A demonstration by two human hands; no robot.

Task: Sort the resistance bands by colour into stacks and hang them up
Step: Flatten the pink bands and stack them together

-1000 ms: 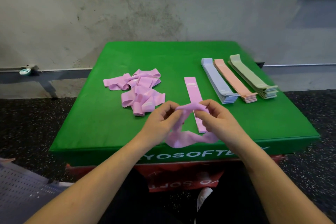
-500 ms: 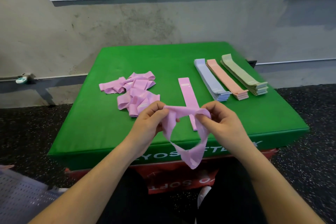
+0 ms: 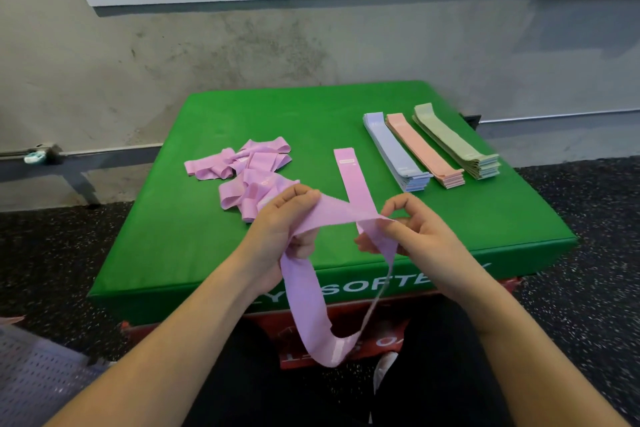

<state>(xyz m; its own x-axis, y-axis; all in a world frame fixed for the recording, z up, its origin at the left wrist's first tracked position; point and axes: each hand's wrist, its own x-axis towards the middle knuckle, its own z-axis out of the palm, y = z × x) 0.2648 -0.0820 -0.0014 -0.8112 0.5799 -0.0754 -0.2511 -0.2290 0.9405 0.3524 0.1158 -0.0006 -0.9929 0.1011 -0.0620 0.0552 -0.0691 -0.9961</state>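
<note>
Step in hand: straightening one pink band (image 3: 313, 291) into a flat loop, ready for the pink stack.
Left hand (image 3: 282, 224): gripping the band's left end, fingers curled over the top edge, thumb hidden beneath.
Right hand (image 3: 412, 236): pinching the band's right end, fingers bent round the fabric.
Band in hand: stretching between both hands above the near edge of the green pad (image 3: 180, 246), the slack loop hanging down in front of that edge, twisted partway along.
Doing it well: sliding the grips apart until the twist is falling out, keeping both layers edge to edge, lifting the hanging loop clear of the near edge before laying it down.
Landing place: laid pink band (image 3: 353, 177) lying flat near the middle of the pad, running from far to near; aiming to match its line and ends exactly.
Waiting pile: crumpled pink bands (image 3: 247, 173) lying left of the middle, well apart from the sorted rows.
Finished stacks: blue stack (image 3: 394, 152), peach stack (image 3: 424, 152) and green stack (image 3: 455, 144) sitting side by side toward the far right corner.
Risk, as a judgement: laying the band down while twisted, making the stack lopsided.
Hanging: not yet begun; no hook visible.
</note>
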